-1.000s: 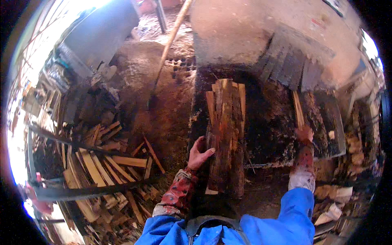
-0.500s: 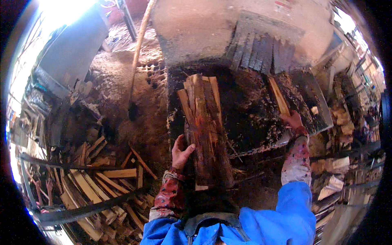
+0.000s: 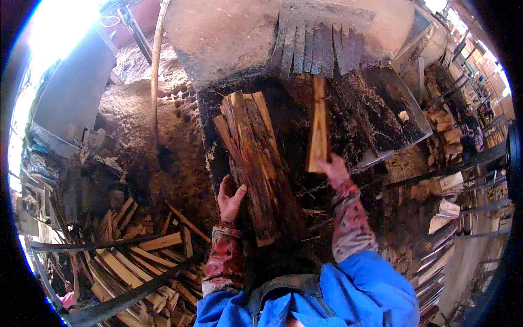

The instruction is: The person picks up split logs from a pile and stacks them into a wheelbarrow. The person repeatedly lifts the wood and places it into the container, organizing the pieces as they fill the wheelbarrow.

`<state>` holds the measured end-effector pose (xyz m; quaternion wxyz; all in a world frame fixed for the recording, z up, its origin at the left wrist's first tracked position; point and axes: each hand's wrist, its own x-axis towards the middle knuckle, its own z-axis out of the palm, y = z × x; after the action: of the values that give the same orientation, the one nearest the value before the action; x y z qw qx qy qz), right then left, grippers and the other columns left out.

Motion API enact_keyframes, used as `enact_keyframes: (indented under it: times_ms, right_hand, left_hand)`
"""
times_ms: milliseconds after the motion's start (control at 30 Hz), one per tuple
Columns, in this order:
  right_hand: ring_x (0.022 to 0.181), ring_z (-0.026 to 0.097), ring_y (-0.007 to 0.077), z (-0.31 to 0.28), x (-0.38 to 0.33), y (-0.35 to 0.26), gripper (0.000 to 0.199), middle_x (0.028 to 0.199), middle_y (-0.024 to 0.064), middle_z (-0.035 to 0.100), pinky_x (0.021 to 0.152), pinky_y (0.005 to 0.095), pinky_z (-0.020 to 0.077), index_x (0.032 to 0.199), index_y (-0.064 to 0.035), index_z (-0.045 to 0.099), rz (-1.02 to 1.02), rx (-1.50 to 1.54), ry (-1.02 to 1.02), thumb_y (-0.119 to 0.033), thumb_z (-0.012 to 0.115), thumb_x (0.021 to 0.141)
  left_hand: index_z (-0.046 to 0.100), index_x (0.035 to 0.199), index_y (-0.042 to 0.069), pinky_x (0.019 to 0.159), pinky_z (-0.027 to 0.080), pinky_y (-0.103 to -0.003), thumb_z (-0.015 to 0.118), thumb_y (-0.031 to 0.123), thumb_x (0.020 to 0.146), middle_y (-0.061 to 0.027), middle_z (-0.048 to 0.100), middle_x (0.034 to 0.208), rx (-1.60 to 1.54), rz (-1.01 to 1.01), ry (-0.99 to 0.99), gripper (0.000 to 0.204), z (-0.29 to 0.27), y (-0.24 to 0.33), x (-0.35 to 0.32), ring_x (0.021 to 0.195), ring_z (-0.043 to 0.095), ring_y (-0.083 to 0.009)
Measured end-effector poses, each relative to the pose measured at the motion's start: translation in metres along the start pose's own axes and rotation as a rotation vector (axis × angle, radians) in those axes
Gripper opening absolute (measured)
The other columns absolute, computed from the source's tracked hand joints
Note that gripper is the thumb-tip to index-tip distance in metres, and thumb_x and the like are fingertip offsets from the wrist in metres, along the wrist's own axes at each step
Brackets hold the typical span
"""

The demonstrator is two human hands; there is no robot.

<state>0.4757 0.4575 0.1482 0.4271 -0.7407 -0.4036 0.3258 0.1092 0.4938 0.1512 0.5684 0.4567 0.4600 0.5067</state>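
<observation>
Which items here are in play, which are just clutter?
In play: bundle of split wood under the left hand; single wood slat in the right hand; dark work table.

Lying about: long pole; scrap wood pile; sawdust mound.

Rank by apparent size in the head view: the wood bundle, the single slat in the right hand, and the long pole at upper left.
1. Wood bundle, clearly the bulkiest.
2 and 3. Pole and slat: unsure. The pole looks longer but thinner, the slat shorter but wider, and the pole lies farther from the camera.
</observation>
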Motion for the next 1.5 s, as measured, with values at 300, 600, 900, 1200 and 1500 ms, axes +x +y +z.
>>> enact_keyframes:
  times_ms: [300,600,900,1200,1500]
  right_hand:
    - [0.081,0.063,0.0137,-0.001,-0.126,-0.027,0.037,0.093,0.0090,0.069,0.073,0.0302,0.0506,0.107,0.0042,0.064,0.029,0.214,0.003,-0.026,0.069,0.085]
    - [0.079,0.062,0.0189,0.007,-0.213,-0.056,0.023,0.086,0.0117,0.063,0.068,0.0308,0.0499,0.102,0.0031,0.063,-0.050,-0.107,0.138,-0.016,0.062,0.089]
    - [0.116,0.049,0.0406,0.062,-0.166,-0.045,0.048,0.124,0.0239,0.051,0.098,0.0442,0.0425,0.129,-0.0002,0.050,-0.385,-0.559,0.180,-0.019,0.064,0.087]
    - [0.121,0.045,0.0424,0.083,-0.168,-0.048,0.057,0.131,0.0259,0.047,0.102,0.0462,0.0387,0.130,0.0053,0.048,-0.316,-0.321,0.119,-0.032,0.062,0.090]
    - [0.125,0.043,0.0400,0.101,-0.171,-0.074,0.058,0.134,0.0231,0.045,0.102,0.0446,0.0390,0.130,0.0059,0.048,-0.316,-0.538,0.130,-0.031,0.066,0.089]
  left_hand:
    - [0.041,0.135,-0.003,0.094,0.048,-0.034,0.077,0.018,0.082,-0.0096,0.054,0.127,-0.091,0.024,-0.069,0.067,-0.014,-0.020,0.004,0.113,0.054,-0.0179]
    - [0.042,0.132,-0.003,0.092,0.050,-0.032,0.077,0.012,0.082,-0.0111,0.053,0.125,-0.169,0.005,-0.065,0.063,-0.009,-0.008,0.001,0.108,0.056,-0.0184]
    - [0.041,0.133,-0.003,0.094,0.052,-0.039,0.075,0.017,0.084,-0.0126,0.050,0.127,-0.091,0.046,-0.078,0.064,-0.006,-0.007,0.004,0.112,0.054,-0.0213]
    - [0.045,0.134,-0.003,0.097,0.045,-0.035,0.076,0.014,0.084,-0.0135,0.053,0.128,-0.040,0.097,-0.053,0.061,-0.008,-0.008,0.002,0.116,0.052,-0.0221]
    - [0.037,0.139,-0.001,0.104,0.041,-0.044,0.079,0.030,0.081,-0.0178,0.041,0.139,0.030,0.020,-0.038,0.078,-0.020,-0.021,0.006,0.126,0.044,-0.0292]
